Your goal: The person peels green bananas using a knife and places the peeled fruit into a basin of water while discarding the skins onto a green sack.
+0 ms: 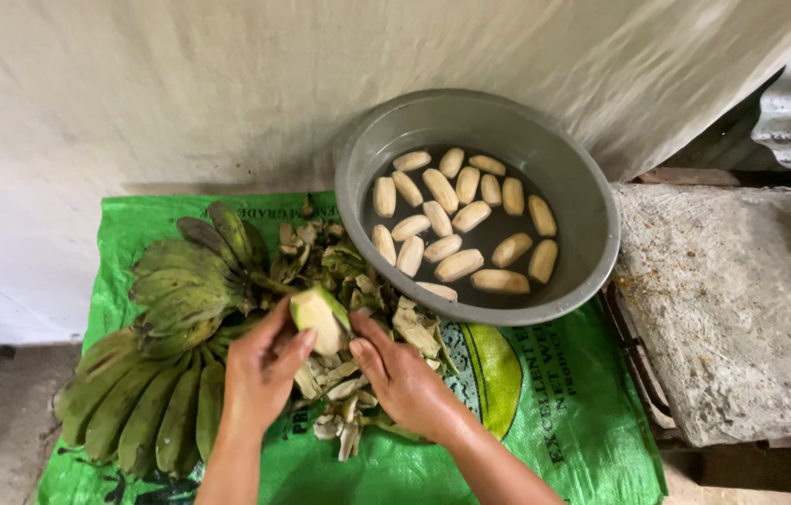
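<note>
Far left: bunches of green bananas [157, 374] lying fanned out on a green woven sack [564, 411] spread over the floor, the upper bunch overlapping the lower. Just right of the bunches, the left hand [260, 374], fingers [288, 351] curled and closed around a half-peeled banana [319, 318], gripping from the left side with the pale flesh showing at the top and green skin on the upper edge. Beneath and behind the fruit, a heap of peelings [349, 271] scattered across the sack, some green, some browned. Next, the right hand [405, 379], touching the same banana from the right, thumb and forefinger pinched against the lower end; anything held in that pinch hidden, so cannot tell. Above and to the right, a round grey basin [592, 187] resting partly on the sack, holding dark water with peeled bananas [456, 224] floating, pale and cream-coloured, well apart from the hands. Behind all, a white cloth [180, 84] hanging as backdrop. Far right, a rough concrete slab [741, 299], touching the basin's rim or just beside.
</note>
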